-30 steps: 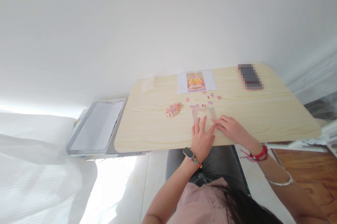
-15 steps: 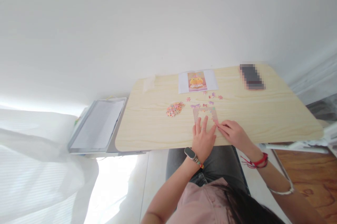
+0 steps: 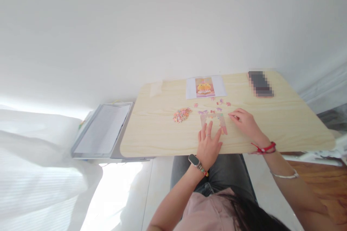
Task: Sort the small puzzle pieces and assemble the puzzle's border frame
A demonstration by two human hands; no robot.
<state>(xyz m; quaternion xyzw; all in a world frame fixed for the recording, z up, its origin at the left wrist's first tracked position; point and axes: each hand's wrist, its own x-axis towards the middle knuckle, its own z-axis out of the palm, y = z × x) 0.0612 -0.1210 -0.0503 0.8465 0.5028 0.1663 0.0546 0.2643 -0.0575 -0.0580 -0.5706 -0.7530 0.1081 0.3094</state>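
Note:
A partly joined jigsaw puzzle [image 3: 223, 123], a pink and lilac frame of pieces around a gap, lies near the table's front edge. My left hand [image 3: 209, 143] rests on it, fingers spread, thumb by the lower right corner. To the right of the puzzle, just above the table, my right hand [image 3: 245, 122] has its fingertips pinched together; whether a small piece is between them cannot be made out. Loose purple and pink puzzle pieces [image 3: 228, 104] are scattered beyond the puzzle. A heap of mixed puzzle pieces [image 3: 181, 115] sits to the left.
Behind the pieces lies a printed reference picture [image 3: 205, 87] of a yellow figure on white paper. A phone [image 3: 261, 84], blurred by pixels, lies at the back right. Left of the wooden table [image 3: 151, 133] are stacked papers [image 3: 103, 128]. A white wall rises behind.
My right hand has lifted from the puzzle's lower right corner and moved up and to the right. The left hand stays on the puzzle. The whole view has shifted slightly.

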